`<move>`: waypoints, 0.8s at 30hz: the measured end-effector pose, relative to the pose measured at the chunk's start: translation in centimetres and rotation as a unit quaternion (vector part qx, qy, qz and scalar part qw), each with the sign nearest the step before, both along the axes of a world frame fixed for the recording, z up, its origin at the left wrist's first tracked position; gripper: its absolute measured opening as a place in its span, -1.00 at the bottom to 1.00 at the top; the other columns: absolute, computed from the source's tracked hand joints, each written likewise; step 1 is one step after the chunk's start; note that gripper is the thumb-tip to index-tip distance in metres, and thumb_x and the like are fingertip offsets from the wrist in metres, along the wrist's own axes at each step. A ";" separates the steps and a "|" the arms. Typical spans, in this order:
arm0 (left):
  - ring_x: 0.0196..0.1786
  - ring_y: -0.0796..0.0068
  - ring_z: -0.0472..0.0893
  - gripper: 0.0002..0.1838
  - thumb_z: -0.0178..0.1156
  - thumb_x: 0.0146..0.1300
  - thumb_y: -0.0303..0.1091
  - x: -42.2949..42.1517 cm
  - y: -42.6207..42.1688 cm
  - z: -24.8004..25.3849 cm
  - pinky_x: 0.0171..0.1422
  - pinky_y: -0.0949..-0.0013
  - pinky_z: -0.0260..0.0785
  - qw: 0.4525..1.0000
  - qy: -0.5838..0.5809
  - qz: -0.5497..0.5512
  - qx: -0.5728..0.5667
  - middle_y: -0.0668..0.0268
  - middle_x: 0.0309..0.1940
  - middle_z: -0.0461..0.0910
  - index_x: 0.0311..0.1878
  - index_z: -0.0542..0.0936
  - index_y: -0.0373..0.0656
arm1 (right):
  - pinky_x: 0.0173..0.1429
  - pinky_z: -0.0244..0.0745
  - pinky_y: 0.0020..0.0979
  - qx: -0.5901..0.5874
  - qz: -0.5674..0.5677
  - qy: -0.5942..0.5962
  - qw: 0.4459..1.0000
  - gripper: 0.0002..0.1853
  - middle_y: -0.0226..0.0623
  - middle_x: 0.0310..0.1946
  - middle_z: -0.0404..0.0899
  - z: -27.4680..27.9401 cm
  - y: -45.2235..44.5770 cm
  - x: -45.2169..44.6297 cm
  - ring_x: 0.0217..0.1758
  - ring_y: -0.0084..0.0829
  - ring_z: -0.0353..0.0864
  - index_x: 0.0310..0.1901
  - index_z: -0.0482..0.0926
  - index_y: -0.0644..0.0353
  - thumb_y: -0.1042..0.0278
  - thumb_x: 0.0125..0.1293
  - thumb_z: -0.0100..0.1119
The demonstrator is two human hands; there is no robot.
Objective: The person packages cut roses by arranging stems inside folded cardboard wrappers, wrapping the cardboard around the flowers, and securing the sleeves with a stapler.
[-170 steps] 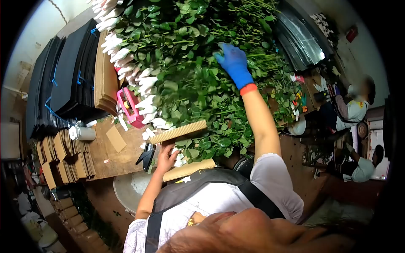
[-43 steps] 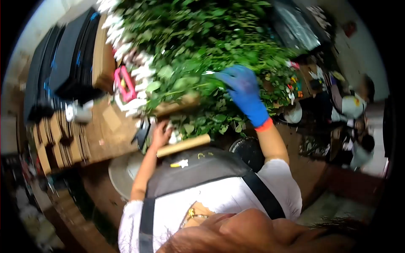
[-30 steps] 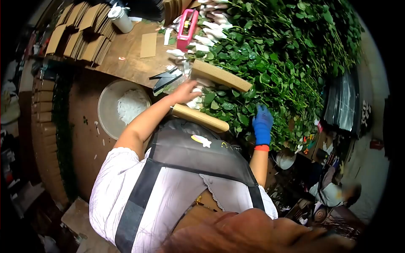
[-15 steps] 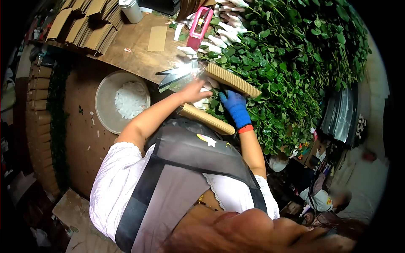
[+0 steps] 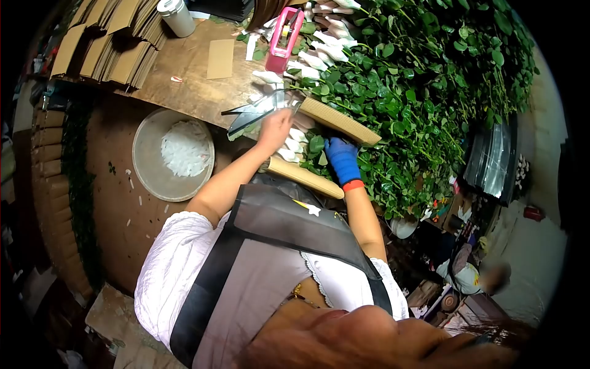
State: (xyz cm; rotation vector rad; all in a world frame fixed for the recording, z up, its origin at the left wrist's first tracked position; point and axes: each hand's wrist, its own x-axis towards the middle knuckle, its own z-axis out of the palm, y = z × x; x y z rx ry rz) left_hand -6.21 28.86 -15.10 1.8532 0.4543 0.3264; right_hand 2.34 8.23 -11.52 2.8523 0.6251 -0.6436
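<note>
My left hand (image 5: 275, 130) is bare, its fingers curled closed beside clear and black plastic strips (image 5: 252, 112) at the table edge. Whatever those fingers hold is hidden. My right hand (image 5: 342, 158), in a blue glove with a red cuff, reaches among green leaves under a corrugated cardboard piece (image 5: 341, 120); its fingertips are hidden there. A second rolled corrugated cardboard (image 5: 304, 177) lies nearer my apron. Between the two boards are white-wrapped flower heads (image 5: 294, 145) and leaves (image 5: 316, 145).
Leafy stems (image 5: 418, 92) are heaped along the right. A pink tape dispenser (image 5: 284, 40), a flat card (image 5: 220, 59), a white cup (image 5: 176, 17) and stacked cardboard (image 5: 98, 55) sit on the table (image 5: 184, 74). A bucket (image 5: 141, 157) with white scraps stands on the left. Another person (image 5: 467, 277) is at lower right.
My left hand has drawn back from the flower heads toward the plastic strips, its fingers now curled in. The right hand has slid slightly further under the cardboard. The view has shifted a little.
</note>
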 end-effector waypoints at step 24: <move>-0.36 0.65 0.43 -0.71 0.30 0.26 -0.21 -1.8 5.4 0.9 -0.23 0.45 0.35 0.993 0.067 -0.018 -0.096 0.40 -0.46 0.57 -0.43 0.48 -0.19 | 0.14 0.55 0.00 0.019 0.001 0.130 0.991 -0.44 0.02 -0.01 0.68 0.8 -0.5 1.1 0.03 0.08 0.68 0.08 0.63 -0.02 -0.29 0.30 0.06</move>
